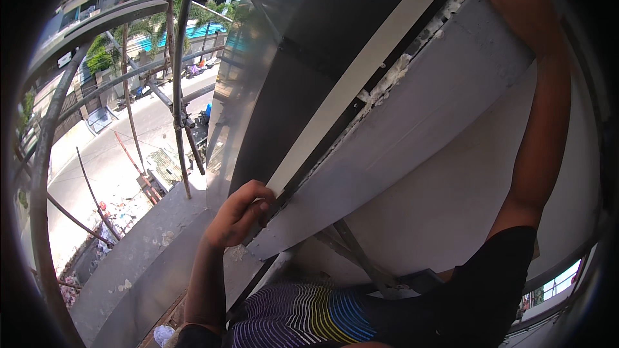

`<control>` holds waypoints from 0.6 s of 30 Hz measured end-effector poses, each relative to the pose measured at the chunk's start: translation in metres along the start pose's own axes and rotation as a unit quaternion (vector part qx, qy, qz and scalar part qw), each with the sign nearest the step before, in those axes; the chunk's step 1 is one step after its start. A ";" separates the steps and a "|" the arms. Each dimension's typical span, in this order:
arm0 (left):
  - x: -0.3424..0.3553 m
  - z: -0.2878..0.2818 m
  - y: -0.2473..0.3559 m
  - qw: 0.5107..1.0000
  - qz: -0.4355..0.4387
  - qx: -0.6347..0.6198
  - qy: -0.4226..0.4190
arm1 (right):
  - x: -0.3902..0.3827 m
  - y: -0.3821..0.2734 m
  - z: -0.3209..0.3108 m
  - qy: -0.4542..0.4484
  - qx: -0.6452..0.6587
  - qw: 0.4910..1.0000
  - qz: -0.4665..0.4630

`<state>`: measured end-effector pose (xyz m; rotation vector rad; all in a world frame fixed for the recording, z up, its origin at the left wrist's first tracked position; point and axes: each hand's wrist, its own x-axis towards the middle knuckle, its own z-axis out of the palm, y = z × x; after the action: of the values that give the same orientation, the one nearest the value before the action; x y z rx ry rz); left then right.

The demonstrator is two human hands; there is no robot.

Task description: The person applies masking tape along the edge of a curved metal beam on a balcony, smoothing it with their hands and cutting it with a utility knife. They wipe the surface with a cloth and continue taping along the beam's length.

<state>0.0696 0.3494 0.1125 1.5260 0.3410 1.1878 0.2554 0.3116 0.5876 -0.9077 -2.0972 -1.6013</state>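
Open run along middle of pale strip [353, 77]; dark panel [322, 26] blocks far side; scaffold poles [179, 64] crowd left.

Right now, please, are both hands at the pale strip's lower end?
No, only the left hand is; the right hand is higher, beside the strip.

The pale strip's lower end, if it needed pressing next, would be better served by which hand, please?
Probably the left: the left hand is beside the lower end of the pale strip, while the right hand is far up along it, near the picture's top edge.
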 end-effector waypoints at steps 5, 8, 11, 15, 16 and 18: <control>0.006 -0.008 0.017 0.991 -0.117 -0.057 -0.007 | 0.002 0.010 0.001 -0.005 -0.036 0.999 -0.039; 0.011 -0.007 0.015 0.992 -0.116 -0.042 0.004 | 0.002 0.010 0.002 -0.005 -0.043 0.998 -0.040; 0.016 -0.010 0.021 0.991 -0.132 -0.034 0.003 | 0.003 0.006 0.001 -0.006 -0.035 0.999 -0.034; 0.025 -0.015 0.039 0.987 -0.161 -0.009 -0.005 | 0.005 0.003 0.004 0.006 -0.034 0.999 -0.016; 0.026 -0.015 0.040 0.986 -0.169 -0.007 -0.008 | 0.004 0.006 0.007 0.002 -0.035 0.999 -0.010; 0.033 -0.013 0.032 0.988 -0.155 -0.006 -0.009 | 0.002 0.003 0.009 -0.002 -0.009 1.000 0.016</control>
<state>0.0621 0.3705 0.1551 1.4126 0.5382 0.9277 0.2564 0.3213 0.5880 -0.9474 -2.0630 -1.6058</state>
